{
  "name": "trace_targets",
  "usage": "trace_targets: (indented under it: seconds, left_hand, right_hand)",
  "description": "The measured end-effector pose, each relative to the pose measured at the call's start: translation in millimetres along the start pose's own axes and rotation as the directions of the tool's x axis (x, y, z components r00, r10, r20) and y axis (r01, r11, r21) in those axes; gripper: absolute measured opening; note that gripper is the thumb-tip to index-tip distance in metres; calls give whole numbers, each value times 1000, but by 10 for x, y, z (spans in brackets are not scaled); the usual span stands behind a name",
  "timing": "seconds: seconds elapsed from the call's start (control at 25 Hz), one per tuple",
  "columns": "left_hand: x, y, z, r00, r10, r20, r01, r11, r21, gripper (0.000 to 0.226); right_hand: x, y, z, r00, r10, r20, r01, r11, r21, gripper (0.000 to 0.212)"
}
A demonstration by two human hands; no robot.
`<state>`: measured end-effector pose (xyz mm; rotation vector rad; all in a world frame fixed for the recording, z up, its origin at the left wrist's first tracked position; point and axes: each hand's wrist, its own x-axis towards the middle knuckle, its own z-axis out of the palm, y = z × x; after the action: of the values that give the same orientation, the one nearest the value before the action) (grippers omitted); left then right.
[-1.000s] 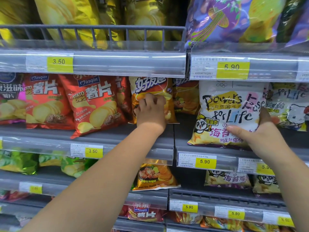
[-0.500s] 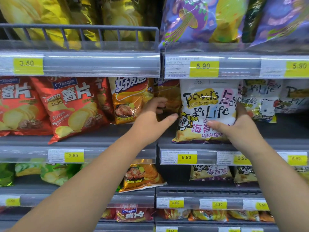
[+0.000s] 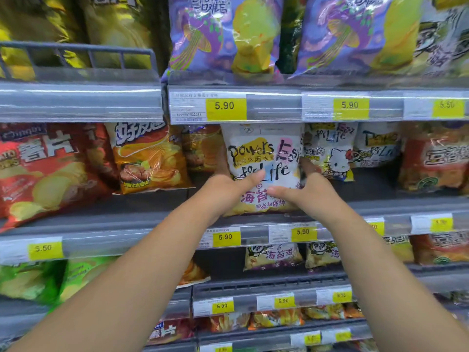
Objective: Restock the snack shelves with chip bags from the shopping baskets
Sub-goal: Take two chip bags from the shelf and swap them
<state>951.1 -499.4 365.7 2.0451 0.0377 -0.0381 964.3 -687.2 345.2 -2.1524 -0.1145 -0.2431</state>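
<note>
A white chip bag (image 3: pixel 261 153) with black lettering and pink patches stands upright on the middle shelf (image 3: pixel 380 207). My left hand (image 3: pixel 225 191) grips its left edge, thumb across the front and fingers behind. My right hand (image 3: pixel 307 191) grips its right edge the same way, thumb pointing left over the bag's lower front. Both arms reach up from the bottom of the view. No shopping basket is in view.
An orange chip bag (image 3: pixel 149 161) and red bags (image 3: pixel 50 168) stand to the left on the same shelf. White cat-print bags (image 3: pixel 332 153) stand to the right. Purple bags (image 3: pixel 223 34) fill the shelf above. Price rails with yellow tags (image 3: pixel 225 107) front each shelf.
My left hand has left the orange bag and moved right onto the white bag's left edge. The view has shifted right. My right hand keeps its hold on the white bag.
</note>
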Motion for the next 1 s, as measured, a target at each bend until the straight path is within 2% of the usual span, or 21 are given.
trace_targets:
  seconds: [0.04,0.12,0.16,0.2,0.24,0.32,0.44,0.52,0.64,0.76,0.8,0.88,0.92,0.96,1.0]
  left_hand:
    - [-2,51,57,1000,-27,10,26,999,23,64]
    - [5,132,198,1000,11,1,-11,996,84,60]
    - [29,159,261,998,56,-7,-55,993,105,60]
    - [55,171,301,995,98,-21,-95,989,114,70]
    - [71,171,324,993,115,-30,-111,987,116,82]
    - [84,144,356,994,103,-43,-98,991,91,87]
    - [67,145,395,1000,7,-16,-5,996,85,63]
    - [59,169,408,999,-32,-28,35,993,110,57]
    - [63,154,429,999,-13,-35,16,997,75,72]
    - [16,146,445,994,81,-74,-81,997,0,87]
    - [1,148,436,992,95,-81,-95,995,-3,81]
    - [-42,154,386,994,80,-72,-78,996,41,48]
    - [-46,130,352,994,81,-76,-77,996,46,41]
    - [-56,111,317,992,94,-80,-90,995,49,44]
    - [-82,103,286,989,119,-84,-113,991,72,58]
  right_hand:
    - [3,31,-32,1000,-11,-11,11,999,31,93]
    - [-22,65,-153,999,-18,-30,20,996,87,66]
    - [-35,82,-220,999,-21,-30,24,994,104,61]
    - [-29,118,-271,999,-27,-24,29,993,111,60]
    - [-28,133,-308,999,-36,-12,38,993,115,59]
    - [-14,147,-318,998,-43,35,39,994,101,57]
    - [18,215,-315,996,-67,57,62,995,82,59]
    - [38,255,-336,995,-71,65,65,995,80,57]
    - [61,272,-334,993,-77,93,72,996,54,57]
    - [64,294,-341,990,-94,108,90,995,48,59]
    - [61,295,-352,990,-93,108,87,994,61,59]
    - [61,299,-373,992,-86,95,80,994,68,59]
    - [54,295,-379,992,-88,90,84,995,55,62]
    - [47,286,-382,993,-89,79,86,996,34,69]
    - [40,282,-388,994,-84,65,84,996,3,79]
